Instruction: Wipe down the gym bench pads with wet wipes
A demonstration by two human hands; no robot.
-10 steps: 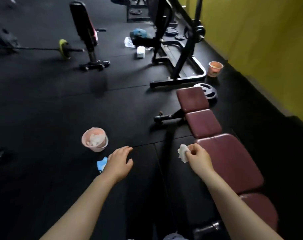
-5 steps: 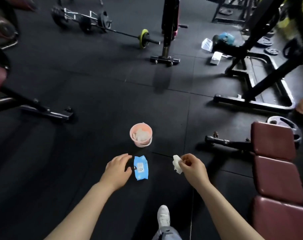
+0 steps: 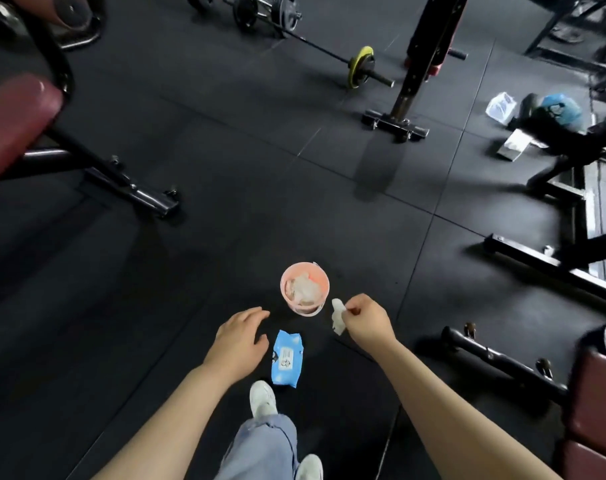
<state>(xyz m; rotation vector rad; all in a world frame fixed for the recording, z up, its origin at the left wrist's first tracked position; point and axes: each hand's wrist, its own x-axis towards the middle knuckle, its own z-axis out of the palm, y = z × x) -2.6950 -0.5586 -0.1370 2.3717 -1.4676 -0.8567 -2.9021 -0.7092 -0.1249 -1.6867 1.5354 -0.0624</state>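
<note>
A: Scene entry, big items first. Dark red bench pad (image 3: 592, 403) at the near right edge, on its black frame. A second padded bench (image 3: 12, 123) far left. Rubber floor (image 3: 156, 306) between them.

B: And the smaller items?

A: Pink bucket (image 3: 305, 289) on the floor at centre, crumpled wipes inside. Blue wet wipes pack (image 3: 287, 358) lies flat just nearer than it. Right hand (image 3: 365, 323) pinches a used wipe (image 3: 338, 317) between thumb and forefinger, hanging just right of the bucket rim. Left hand (image 3: 239, 337) hovers left of the pack, fingers loosely spread, holding nothing.

B: Step?

A: Judged: discarding the spent wipe. Next move calls for carrying it left over the bucket mouth and releasing, then the left hand steadying the pack to draw a fresh wipe.
</note>
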